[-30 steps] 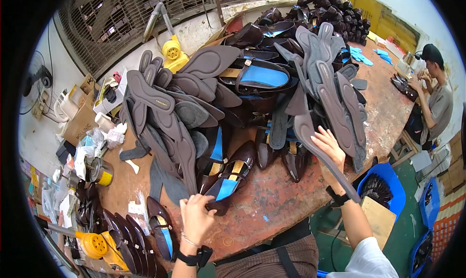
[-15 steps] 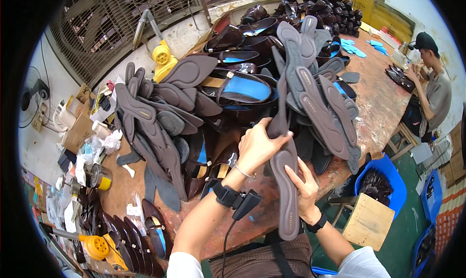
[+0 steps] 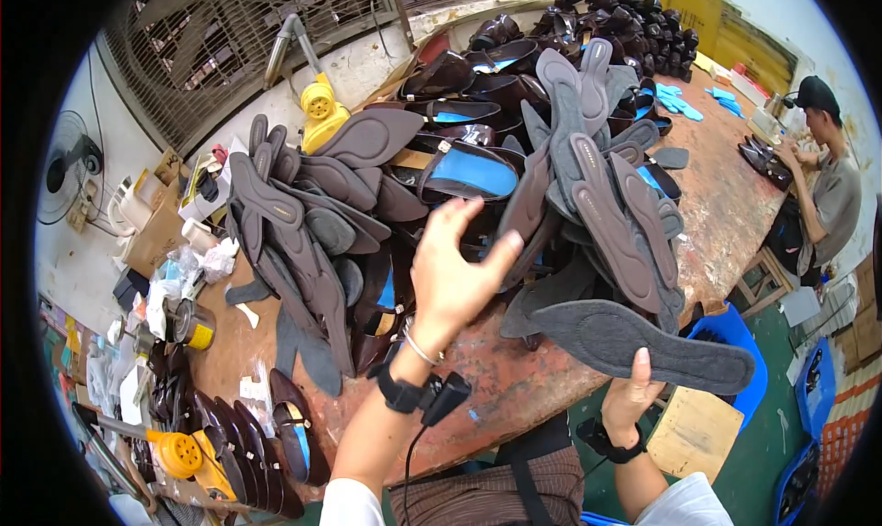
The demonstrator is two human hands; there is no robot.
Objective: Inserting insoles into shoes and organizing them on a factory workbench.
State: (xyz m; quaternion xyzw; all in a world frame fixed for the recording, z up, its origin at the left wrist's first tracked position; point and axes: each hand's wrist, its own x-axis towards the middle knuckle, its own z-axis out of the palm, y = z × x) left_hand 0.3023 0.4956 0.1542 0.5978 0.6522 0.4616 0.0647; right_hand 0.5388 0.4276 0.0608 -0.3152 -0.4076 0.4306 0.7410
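My right hand (image 3: 631,399) grips a dark grey insole (image 3: 643,344) by its middle, thumb on top. Its plain felt side faces up and it lies across the table's front right edge. My left hand (image 3: 462,273) holds nothing; its fingers are spread and its fingertips reach the near edge of a dark brown shoe (image 3: 471,172) with a bright blue lining. To its right hangs a heap of brown and grey insoles (image 3: 611,218). Another insole heap (image 3: 308,209) lies to its left. Glossy brown shoes (image 3: 377,292) show between the heaps.
More shoes are piled at the back (image 3: 625,21). Yellow tools with hoses (image 3: 322,113) stand by the window and at lower left. Blue tubs (image 3: 735,328) and a wooden stool (image 3: 695,429) are on the right. A co-worker (image 3: 822,172) sits at the far right handling shoes.
My left hand has let go of the insoles and moved up left, opening. My right hand has moved right and down, turning an insole from upright to sideways, felt side up.
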